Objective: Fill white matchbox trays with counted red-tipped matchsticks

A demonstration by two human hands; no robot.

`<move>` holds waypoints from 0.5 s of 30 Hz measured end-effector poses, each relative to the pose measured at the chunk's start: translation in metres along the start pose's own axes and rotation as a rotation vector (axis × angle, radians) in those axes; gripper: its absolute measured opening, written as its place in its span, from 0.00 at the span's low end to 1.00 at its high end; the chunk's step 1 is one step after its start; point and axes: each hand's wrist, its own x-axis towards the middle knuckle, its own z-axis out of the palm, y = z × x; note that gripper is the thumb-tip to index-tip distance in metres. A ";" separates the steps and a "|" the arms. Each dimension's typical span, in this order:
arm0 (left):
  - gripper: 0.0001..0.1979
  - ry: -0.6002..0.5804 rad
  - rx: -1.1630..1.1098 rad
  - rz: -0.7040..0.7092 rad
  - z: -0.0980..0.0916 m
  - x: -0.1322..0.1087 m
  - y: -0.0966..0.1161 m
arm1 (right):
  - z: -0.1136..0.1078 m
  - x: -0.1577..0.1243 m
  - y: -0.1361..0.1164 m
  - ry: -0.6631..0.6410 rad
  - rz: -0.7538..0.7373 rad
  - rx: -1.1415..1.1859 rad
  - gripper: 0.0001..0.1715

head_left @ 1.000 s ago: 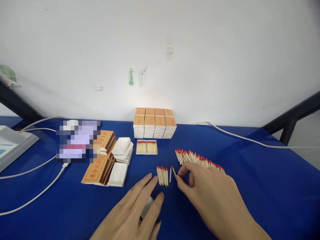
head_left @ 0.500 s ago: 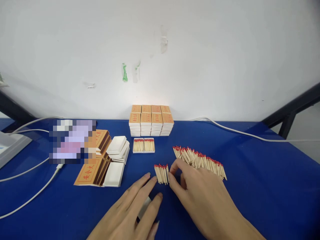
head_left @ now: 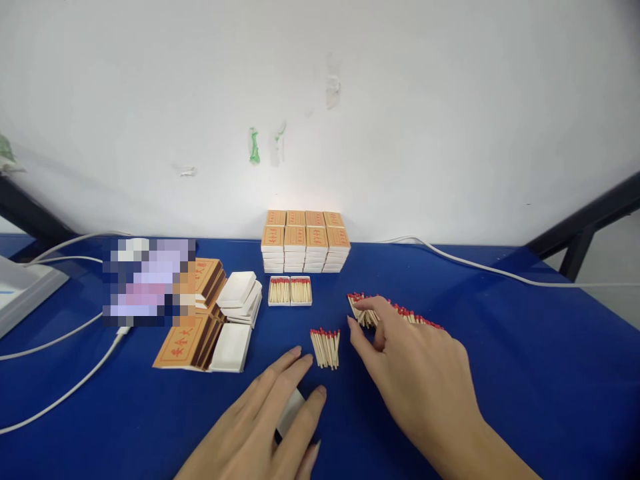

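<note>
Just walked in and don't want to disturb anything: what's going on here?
A person is working with matches at a blue table. The right hand is at the big pile, thumb and forefinger apart. The left hand lies near a small row, partly covering something white. Two filled trays sit before stacked matchboxes; sleeves and more trays lie left.

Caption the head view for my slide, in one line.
Left hand beside a small match row, right hand at the larger pile, two filled trays beyond.
</note>
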 end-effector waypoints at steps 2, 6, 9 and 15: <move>0.19 0.000 -0.001 0.002 0.000 0.000 0.000 | 0.002 0.001 -0.002 -0.031 0.002 -0.056 0.13; 0.20 -0.032 0.008 0.016 0.001 -0.002 0.000 | 0.004 0.003 -0.005 -0.073 0.004 -0.122 0.14; 0.19 -0.023 0.006 0.015 0.001 -0.002 0.001 | 0.003 0.003 -0.004 -0.075 0.018 -0.143 0.11; 0.18 0.019 0.004 0.003 0.001 0.000 0.000 | 0.001 0.004 0.002 -0.089 0.031 -0.188 0.09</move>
